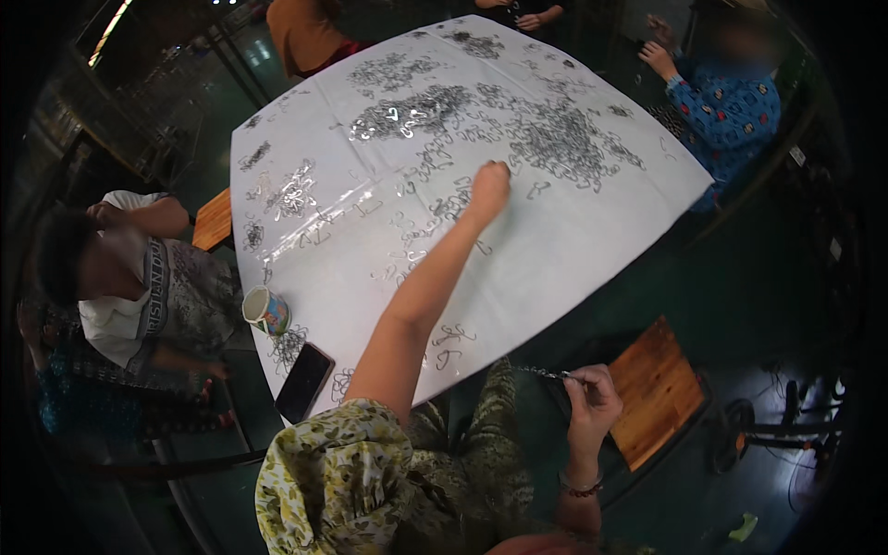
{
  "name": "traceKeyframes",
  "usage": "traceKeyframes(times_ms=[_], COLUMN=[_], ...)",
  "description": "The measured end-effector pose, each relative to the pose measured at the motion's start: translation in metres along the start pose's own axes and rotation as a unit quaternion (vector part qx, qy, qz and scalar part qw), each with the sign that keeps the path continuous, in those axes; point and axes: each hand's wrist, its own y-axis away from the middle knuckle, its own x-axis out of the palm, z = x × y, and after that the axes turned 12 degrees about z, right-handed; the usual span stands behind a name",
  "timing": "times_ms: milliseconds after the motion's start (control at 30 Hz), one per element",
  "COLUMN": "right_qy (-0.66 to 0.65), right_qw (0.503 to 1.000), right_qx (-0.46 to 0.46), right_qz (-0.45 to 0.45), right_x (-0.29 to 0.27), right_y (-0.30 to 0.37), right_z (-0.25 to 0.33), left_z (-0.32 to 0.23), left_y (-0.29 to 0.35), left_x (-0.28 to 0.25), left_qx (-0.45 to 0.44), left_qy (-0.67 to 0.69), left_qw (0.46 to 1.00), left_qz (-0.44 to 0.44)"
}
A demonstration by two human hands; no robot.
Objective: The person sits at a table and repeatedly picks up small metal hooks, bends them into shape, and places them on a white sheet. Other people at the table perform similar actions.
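Observation:
My left hand (492, 188) reaches far across the white table (546, 250), its fingers drawn together at the edge of a spread of small metal hooks (564, 143). Whatever is between those fingertips is hidden. Off the table's near edge, my right hand (594, 400) pinches one end of a thin metal chain (541, 372), which runs leftward over my patterned trousers. The hooks look like bent wire, S-shaped or open-looped. Another dense heap of hooks (412, 113) lies farther back, and a few loose hooks (450, 344) are near my left forearm.
A dark phone (304, 382) and a patterned cup (266, 311) stand by the table's left edge. Wooden stools (657, 393) flank the table. One person (157, 268) sits at left, another in blue (731, 116) at far right; others are at the far side.

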Motion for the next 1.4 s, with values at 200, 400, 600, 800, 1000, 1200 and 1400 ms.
traceKeyframes(times_ms=[200, 400, 600, 800, 1000, 1200, 1400], right_qy=[0.012, 0.003, -0.01, 0.029, -0.019, -0.111, -0.143], right_qw=[1.0, 0.999, 0.999, 0.999, 0.999, 0.992, 0.989], right_qx=[-0.007, 0.025, 0.044, -0.001, -0.02, 0.026, 0.004], right_qz=[0.015, 0.035, 0.018, 0.018, -0.022, -0.046, -0.041], right_x=[-0.003, -0.007, -0.007, 0.001, 0.005, 0.026, 0.042], right_y=[0.012, 0.02, 0.013, 0.012, 0.013, 0.017, 0.035], right_z=[0.003, 0.0, -0.008, -0.018, -0.03, -0.015, -0.004], left_z=[-0.002, -0.018, -0.02, -0.04, -0.121, -0.166, -0.168], left_y=[-0.019, -0.031, -0.027, 0.038, 0.15, 0.243, 0.274], left_x=[-0.008, 0.026, 0.045, 0.004, -0.093, -0.16, -0.148], left_qx=[-0.044, -0.05, -0.052, 0.037, 0.153, 0.017, 0.113], left_qy=[0.039, -0.11, -0.202, -0.038, 0.162, 0.479, 0.419], left_qw=[0.996, 0.992, 0.975, 0.992, 0.967, 0.851, 0.888], left_qz=[0.065, 0.046, 0.076, 0.118, 0.126, 0.213, 0.15])
